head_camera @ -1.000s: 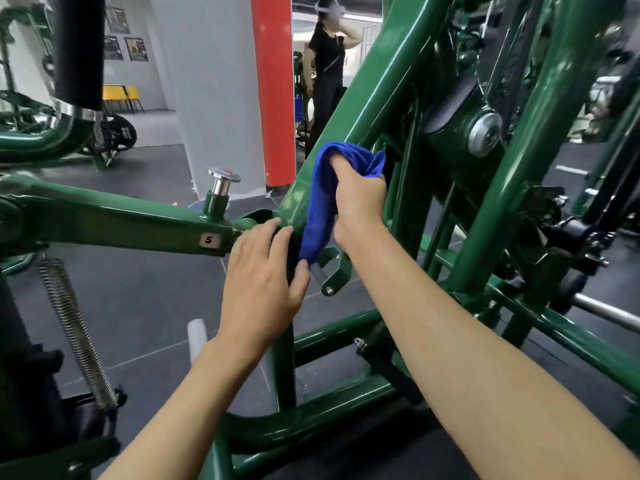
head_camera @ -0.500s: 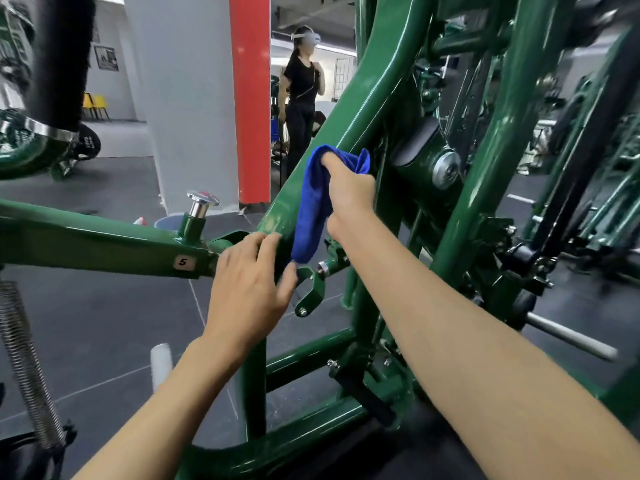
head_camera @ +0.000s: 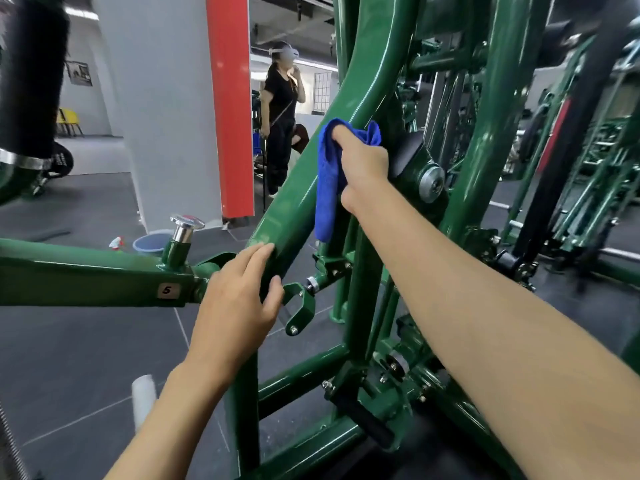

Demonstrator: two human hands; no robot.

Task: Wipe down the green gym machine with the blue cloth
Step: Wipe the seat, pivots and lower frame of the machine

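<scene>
The green gym machine [head_camera: 360, 88] fills the view with a thick slanted tube rising from lower left to upper right. My right hand [head_camera: 363, 171] grips the blue cloth [head_camera: 329, 174] and presses it against that slanted tube, with the cloth's tail hanging down below the hand. My left hand [head_camera: 239, 303] rests on the lower end of the same tube, fingers wrapped loosely round it, next to the horizontal bar marked 5.
A chrome adjustment pin [head_camera: 185, 228] stands on the horizontal bar. A blue bucket [head_camera: 152, 242] and a spray bottle [head_camera: 116, 243] sit on the dark floor by a grey and red pillar [head_camera: 194, 105]. A person [head_camera: 280, 123] stands behind. More green frames crowd the right.
My right hand has slid the cloth a little higher along the slanted tube. The view has shifted closer and to the right. My left hand stays at the tube's lower end.
</scene>
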